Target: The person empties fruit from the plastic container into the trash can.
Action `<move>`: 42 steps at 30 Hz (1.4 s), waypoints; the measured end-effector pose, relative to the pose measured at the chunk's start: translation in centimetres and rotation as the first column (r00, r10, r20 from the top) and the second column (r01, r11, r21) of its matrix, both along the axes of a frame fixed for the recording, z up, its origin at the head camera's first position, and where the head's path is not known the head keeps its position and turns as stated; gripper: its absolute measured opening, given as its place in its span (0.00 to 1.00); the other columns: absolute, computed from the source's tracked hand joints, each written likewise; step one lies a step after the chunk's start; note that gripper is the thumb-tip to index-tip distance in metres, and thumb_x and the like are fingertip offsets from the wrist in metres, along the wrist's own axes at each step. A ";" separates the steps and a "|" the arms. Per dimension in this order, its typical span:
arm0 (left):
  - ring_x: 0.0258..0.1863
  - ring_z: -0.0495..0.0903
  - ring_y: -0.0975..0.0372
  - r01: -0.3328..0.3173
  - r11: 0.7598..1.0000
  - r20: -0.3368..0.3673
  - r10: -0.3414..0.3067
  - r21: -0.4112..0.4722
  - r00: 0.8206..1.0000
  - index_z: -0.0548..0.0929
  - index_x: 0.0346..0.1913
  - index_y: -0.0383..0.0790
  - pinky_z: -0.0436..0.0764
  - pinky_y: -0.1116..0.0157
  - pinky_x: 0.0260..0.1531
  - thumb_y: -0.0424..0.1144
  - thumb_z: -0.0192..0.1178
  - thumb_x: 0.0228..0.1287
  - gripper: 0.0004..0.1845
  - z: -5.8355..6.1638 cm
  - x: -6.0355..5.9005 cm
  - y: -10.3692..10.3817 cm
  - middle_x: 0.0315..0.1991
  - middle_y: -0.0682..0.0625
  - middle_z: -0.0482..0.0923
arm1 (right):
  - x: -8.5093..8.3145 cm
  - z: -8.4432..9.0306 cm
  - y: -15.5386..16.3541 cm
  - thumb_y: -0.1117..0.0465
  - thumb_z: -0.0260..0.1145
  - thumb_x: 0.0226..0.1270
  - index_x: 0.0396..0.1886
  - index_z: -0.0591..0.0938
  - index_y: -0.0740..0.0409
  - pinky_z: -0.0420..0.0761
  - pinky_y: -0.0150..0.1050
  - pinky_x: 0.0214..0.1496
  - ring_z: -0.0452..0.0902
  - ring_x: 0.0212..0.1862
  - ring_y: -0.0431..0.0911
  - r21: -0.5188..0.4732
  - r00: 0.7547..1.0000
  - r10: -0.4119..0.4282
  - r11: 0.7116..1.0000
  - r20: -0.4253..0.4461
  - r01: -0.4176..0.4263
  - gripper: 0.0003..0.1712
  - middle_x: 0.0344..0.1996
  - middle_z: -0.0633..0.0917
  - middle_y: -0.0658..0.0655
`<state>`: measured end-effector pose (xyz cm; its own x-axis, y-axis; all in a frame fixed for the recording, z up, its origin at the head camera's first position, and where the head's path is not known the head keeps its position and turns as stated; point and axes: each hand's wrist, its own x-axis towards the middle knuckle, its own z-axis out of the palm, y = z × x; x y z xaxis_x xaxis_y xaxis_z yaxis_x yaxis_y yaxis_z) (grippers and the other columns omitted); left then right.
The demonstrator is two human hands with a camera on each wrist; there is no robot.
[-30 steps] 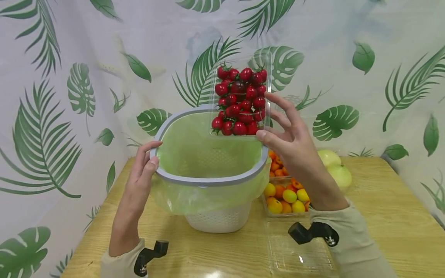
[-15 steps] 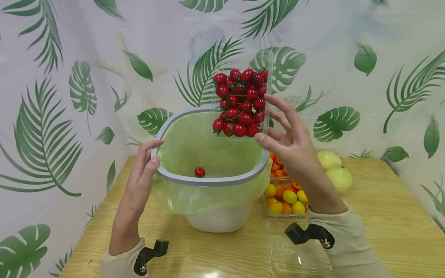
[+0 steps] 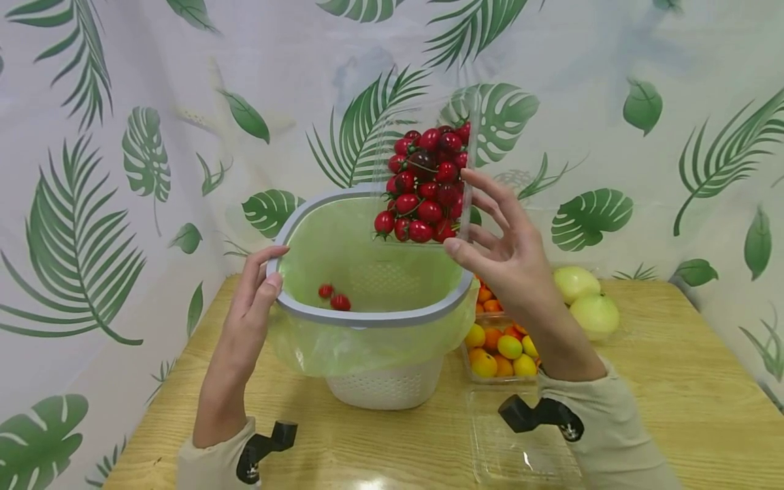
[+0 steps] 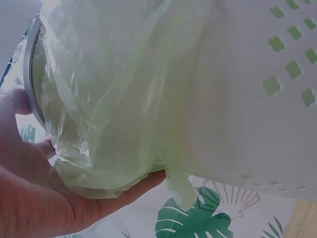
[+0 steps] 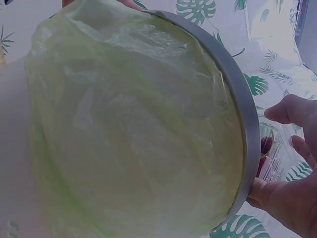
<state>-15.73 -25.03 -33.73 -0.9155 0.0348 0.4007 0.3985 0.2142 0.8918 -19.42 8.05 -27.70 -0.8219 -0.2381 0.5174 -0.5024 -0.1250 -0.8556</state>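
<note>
Clear, thin plastic is what my right hand [image 3: 511, 262] pinches: a clamshell tray [image 3: 425, 170] of glossy red cherry tomatoes [image 3: 425, 187], tipped steeply over the bin [image 3: 373, 316]. My left hand [image 3: 257, 289] grips the bin's smooth grey rim [image 3: 367, 318], thumb over the edge, with a crinkled pale-green liner [image 4: 124, 99] bunched against the palm. Two tomatoes [image 3: 333, 298] lie inside on the liner. Below it shows a white perforated basket wall [image 3: 386, 388]. Just right sit a tray of orange and yellow fruit [image 3: 499, 344], an empty clear lid [image 3: 523, 452] and pale green apples [image 3: 584, 299] on the wooden table [image 3: 674, 381].

tomato box [image 3: 429, 184] above bin [image 3: 373, 316], tray [image 3: 499, 347] right
</note>
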 end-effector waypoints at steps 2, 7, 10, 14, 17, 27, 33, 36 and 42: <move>0.71 0.60 0.51 -0.001 1.000 -0.002 0.001 0.001 1.000 0.67 0.71 0.43 0.54 0.40 0.67 0.42 0.42 0.81 0.21 0.0 0.0 0.1 0.76 0.48 0.57 | 0.0 0.0 0.0 0.74 0.66 0.67 0.77 0.68 0.42 0.82 0.39 0.55 0.71 0.65 0.65 -0.001 1.000 -0.004 1.000 -0.003 0.004 0.42 0.77 0.59 0.49; 0.71 0.59 0.52 -0.004 1.000 -0.001 0.004 0.007 1.000 0.67 0.71 0.42 0.54 0.41 0.67 0.41 0.42 0.81 0.21 0.1 0.0 0.1 0.76 0.49 0.57 | 0.1 -0.1 -0.2 0.77 0.65 0.66 0.76 0.69 0.44 0.81 0.40 0.55 0.69 0.67 0.67 -0.007 1.000 -0.008 1.000 -0.016 0.007 0.43 0.77 0.60 0.47; 0.71 0.59 0.52 -0.006 1.000 -0.001 0.006 0.007 1.000 0.67 0.71 0.42 0.54 0.41 0.67 0.41 0.42 0.81 0.21 0.1 0.0 0.1 0.76 0.49 0.56 | 0.1 -0.2 -0.2 0.76 0.66 0.65 0.76 0.69 0.46 0.79 0.42 0.59 0.67 0.69 0.67 0.010 0.999 -0.019 1.000 -0.046 0.019 0.42 0.77 0.61 0.48; 0.72 0.58 0.52 -0.007 1.000 0.002 0.007 0.008 1.000 0.68 0.71 0.43 0.53 0.40 0.67 0.41 0.42 0.80 0.21 0.1 0.0 0.1 0.76 0.49 0.56 | 0.2 -0.3 -0.4 0.76 0.67 0.65 0.77 0.69 0.47 0.73 0.46 0.65 0.65 0.72 0.65 0.039 0.996 -0.023 0.999 -0.088 0.026 0.42 0.76 0.62 0.51; 0.72 0.59 0.52 -0.008 1.000 0.002 0.008 0.010 1.000 0.68 0.71 0.43 0.53 0.40 0.67 0.42 0.42 0.80 0.21 0.0 0.1 0.1 0.76 0.49 0.56 | 0.4 -0.4 -0.5 0.76 0.67 0.65 0.77 0.68 0.47 0.71 0.44 0.67 0.67 0.72 0.63 0.049 0.995 -0.016 0.999 -0.100 0.021 0.43 0.77 0.61 0.51; 0.69 0.61 0.51 -0.001 1.000 -0.002 0.001 0.012 1.000 0.67 0.71 0.42 0.55 0.41 0.66 0.41 0.42 0.80 0.21 0.1 -0.1 0.0 0.75 0.48 0.58 | 0.5 -0.5 -0.8 0.76 0.67 0.65 0.77 0.68 0.47 0.72 0.42 0.67 0.70 0.69 0.61 0.069 0.993 -0.033 0.997 -0.111 0.041 0.43 0.78 0.60 0.50; 0.69 0.61 0.50 -0.006 1.000 0.002 0.006 0.001 1.000 0.67 0.71 0.44 0.55 0.40 0.66 0.42 0.42 0.81 0.21 0.0 0.0 0.0 0.76 0.48 0.57 | 0.6 -0.6 -0.9 0.76 0.66 0.65 0.77 0.68 0.47 0.70 0.45 0.68 0.68 0.71 0.59 0.105 0.989 -0.054 0.992 -0.141 0.069 0.43 0.77 0.61 0.50; 0.69 0.61 0.49 -0.008 1.000 0.001 0.008 -0.003 1.000 0.67 0.71 0.45 0.55 0.39 0.66 0.42 0.42 0.81 0.21 0.0 0.0 0.0 0.76 0.48 0.57 | 0.6 -0.7 -1.0 0.77 0.67 0.64 0.76 0.69 0.49 0.70 0.45 0.68 0.68 0.71 0.59 0.118 0.982 -0.070 0.989 -0.178 0.092 0.43 0.76 0.62 0.52; 0.69 0.61 0.49 -0.008 1.000 0.000 0.008 -0.006 1.000 0.67 0.71 0.44 0.55 0.39 0.66 0.43 0.42 0.81 0.21 0.0 0.0 0.1 0.76 0.48 0.57 | 0.5 -1.0 -1.2 0.78 0.68 0.63 0.75 0.70 0.50 0.73 0.43 0.66 0.69 0.70 0.57 0.115 0.976 -0.098 0.986 -0.196 0.122 0.42 0.75 0.63 0.50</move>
<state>-15.73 -24.97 -33.74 -0.9159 0.0297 0.4004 0.3965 0.2229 0.8906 -18.88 6.84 -28.66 -0.7364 -0.2249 0.6380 -0.6615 0.0420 -0.7487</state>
